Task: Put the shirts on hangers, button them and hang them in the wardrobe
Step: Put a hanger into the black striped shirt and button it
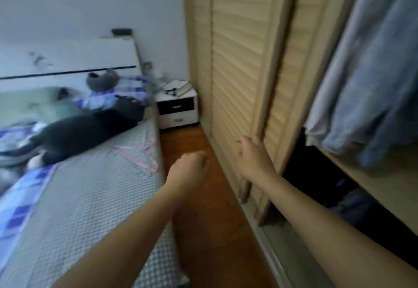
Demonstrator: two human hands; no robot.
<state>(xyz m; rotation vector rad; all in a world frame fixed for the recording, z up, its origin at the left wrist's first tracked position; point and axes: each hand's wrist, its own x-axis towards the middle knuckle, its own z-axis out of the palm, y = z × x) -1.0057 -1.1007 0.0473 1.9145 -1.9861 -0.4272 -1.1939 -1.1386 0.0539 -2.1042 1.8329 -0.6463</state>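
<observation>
My right hand [251, 155] holds the edge of a slatted wooden wardrobe door [237, 72], fingers curled round its vertical frame. My left hand [192, 169] hangs over the floor with fingers loosely curled and nothing in it. Light blue shirts [371, 66] hang inside the open wardrobe at the right. Pink hangers [141, 155] lie on the bed [79, 197] near its right edge. A blue checked garment [119, 90] lies crumpled at the head of the bed.
A black cat [90, 131] lies stretched across the bed. A white bedside table [177, 109] with books stands in the corner. A narrow strip of wooden floor [203, 208] runs between bed and wardrobe. Dark folded clothes [328, 181] fill the lower wardrobe shelf.
</observation>
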